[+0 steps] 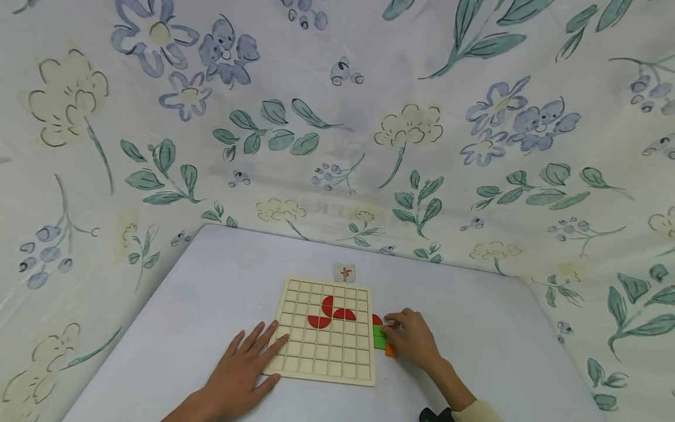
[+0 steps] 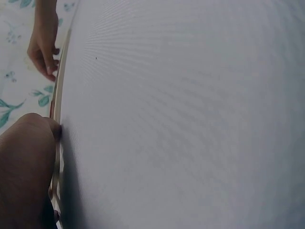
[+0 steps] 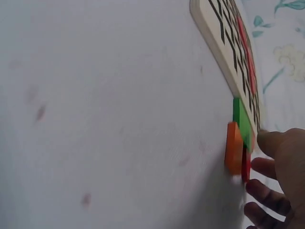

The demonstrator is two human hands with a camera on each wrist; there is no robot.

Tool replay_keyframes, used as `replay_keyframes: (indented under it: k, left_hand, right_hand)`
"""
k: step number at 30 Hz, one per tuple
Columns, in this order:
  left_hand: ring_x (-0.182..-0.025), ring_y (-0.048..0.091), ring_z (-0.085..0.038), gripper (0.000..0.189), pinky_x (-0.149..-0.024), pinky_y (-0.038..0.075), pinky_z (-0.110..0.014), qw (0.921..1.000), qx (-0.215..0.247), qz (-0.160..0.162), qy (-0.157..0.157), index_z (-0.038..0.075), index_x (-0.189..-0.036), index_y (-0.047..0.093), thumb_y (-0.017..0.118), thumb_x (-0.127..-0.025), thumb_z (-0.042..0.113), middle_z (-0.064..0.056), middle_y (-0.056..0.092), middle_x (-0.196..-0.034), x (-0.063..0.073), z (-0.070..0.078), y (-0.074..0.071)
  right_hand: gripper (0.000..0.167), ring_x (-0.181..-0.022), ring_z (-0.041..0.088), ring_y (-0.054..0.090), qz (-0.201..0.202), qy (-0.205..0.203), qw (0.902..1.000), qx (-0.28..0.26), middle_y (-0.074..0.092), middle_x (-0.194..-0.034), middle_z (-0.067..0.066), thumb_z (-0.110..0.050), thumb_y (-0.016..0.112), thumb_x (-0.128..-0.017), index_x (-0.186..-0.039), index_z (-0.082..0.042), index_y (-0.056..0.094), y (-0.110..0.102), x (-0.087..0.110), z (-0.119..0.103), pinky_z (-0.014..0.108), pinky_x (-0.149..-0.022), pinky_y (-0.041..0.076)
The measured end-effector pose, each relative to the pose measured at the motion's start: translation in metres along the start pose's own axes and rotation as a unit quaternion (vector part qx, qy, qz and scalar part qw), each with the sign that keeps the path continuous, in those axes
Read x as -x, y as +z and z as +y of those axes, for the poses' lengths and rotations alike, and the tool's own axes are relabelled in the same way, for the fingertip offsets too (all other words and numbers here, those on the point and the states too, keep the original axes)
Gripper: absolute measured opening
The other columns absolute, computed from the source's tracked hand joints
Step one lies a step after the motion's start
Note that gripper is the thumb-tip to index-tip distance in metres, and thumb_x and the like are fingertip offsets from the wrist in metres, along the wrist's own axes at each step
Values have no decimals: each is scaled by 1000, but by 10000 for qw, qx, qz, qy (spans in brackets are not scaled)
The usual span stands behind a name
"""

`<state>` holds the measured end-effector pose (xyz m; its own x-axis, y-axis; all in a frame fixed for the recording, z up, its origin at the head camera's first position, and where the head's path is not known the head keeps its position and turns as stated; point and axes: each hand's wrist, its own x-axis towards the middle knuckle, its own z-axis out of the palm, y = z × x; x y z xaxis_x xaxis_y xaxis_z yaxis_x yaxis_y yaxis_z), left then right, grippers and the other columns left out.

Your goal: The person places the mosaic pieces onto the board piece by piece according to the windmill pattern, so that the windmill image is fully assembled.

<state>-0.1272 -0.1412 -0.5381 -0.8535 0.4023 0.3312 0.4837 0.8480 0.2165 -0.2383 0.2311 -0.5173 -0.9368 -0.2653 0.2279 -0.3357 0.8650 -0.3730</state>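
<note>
A pale wooden grid board [image 1: 328,353] lies on the white table, with a few red rounded pieces [image 1: 344,315] in its upper cells. My left hand [image 1: 239,363] rests flat at the board's left edge, fingers spread over its rim. Just off the right edge are a green piece [image 1: 379,338], an orange piece [image 1: 390,350] and a red piece [image 1: 377,319]. Over these my right hand [image 1: 413,340] is bent, thumb and index fingertips right at them. In the right wrist view its fingers reach the red piece [image 3: 246,164]; I cannot tell whether they pinch anything.
Behind the board lies a small card [image 1: 345,272] printed with a grid and a red figure. A black object [image 1: 435,415] shows at the bottom edge beside the right sleeve [image 1: 477,412]. Flower-patterned cloth [image 1: 327,117] hangs behind the white table [image 1: 227,275].
</note>
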Motion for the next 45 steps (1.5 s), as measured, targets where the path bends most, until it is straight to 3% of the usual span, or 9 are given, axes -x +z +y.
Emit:
replay_keyframes:
  k: [6,11,19,26,36,45]
  left_hand:
    - [-143,28,-34,65,-108,23,-56,10000,48,18,18,22,-151,43,58,-94,51,-8,30,-159,-1,-1,1]
    - [-143,28,-35,64,-108,22,-58,9999,114,-10,30,20,-151,43,57,-96,49,-9,30,-158,-1,1,-1]
    - [-142,29,-35,64,-107,23,-58,9999,-20,60,88,20,-151,43,57,-96,49,-10,30,-158,0,-1,1]
    - [-142,29,-33,66,-108,23,-55,10000,-35,69,10,24,-152,41,57,-94,52,-7,31,-158,2,-3,4]
    - [-141,31,-36,64,-107,24,-58,9999,-39,142,71,20,-151,43,57,-95,49,-10,32,-157,2,-1,2]
    - [-141,31,-35,64,-107,24,-58,9998,-21,166,69,20,-150,43,58,-95,48,-10,32,-157,2,-1,1]
  right_hand:
    - [21,-75,13,47,15,82,9999,-113,54,-79,-4,-20,81,-83,-99,-7,77,8,-7,-13,27,-61,44]
    - [14,-75,12,51,5,379,9967,-723,57,-80,-3,-12,82,-81,-90,-6,72,9,-10,-17,27,-64,48]
    - [13,-65,13,52,-243,745,9871,-1398,59,-72,-4,-7,79,-82,-84,-9,67,-1,-9,-20,23,-53,48]
    - [15,-64,14,51,-200,685,9839,-1641,58,-74,-3,-3,75,-85,-100,-5,72,-4,-10,-18,24,-51,46]
    - [11,-64,14,52,-130,514,9840,-1700,59,-77,-4,-2,72,-87,-97,-7,72,-2,-11,-24,24,-52,46]
    - [12,-67,12,56,-80,107,9851,-1714,63,-81,-4,-2,73,-87,-99,-7,72,4,-16,-34,23,-58,50]
